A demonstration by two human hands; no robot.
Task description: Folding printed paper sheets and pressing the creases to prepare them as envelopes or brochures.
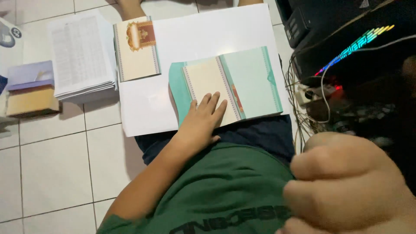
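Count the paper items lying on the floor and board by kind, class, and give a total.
Teal and cream covers: 1, pressed flat by the left hand
Cream cards with a red crest: 1
Stacks of printed sheets: 1
Large white boards: 1
Total: 4

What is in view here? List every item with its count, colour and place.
Large white sheet: one, white, on the tiled floor, centre.
Teal and cream printed cover: one, lying on the white sheet, right of centre.
Cream card with gold and red emblem: one, at the sheet's upper left corner.
Stack of printed white papers: one stack, white, on the floor left of the sheet.
Purple and tan boxes: stacked at the far left edge; count unclear.
Black computer case with rainbow lights: one, upper right.
Tangled cables: several, grey, beside the case.
Green shirt: one, bottom centre.
Left hand: flat, open, on the teal and cream cover.
Right hand: blurred, close to the camera, lower right.
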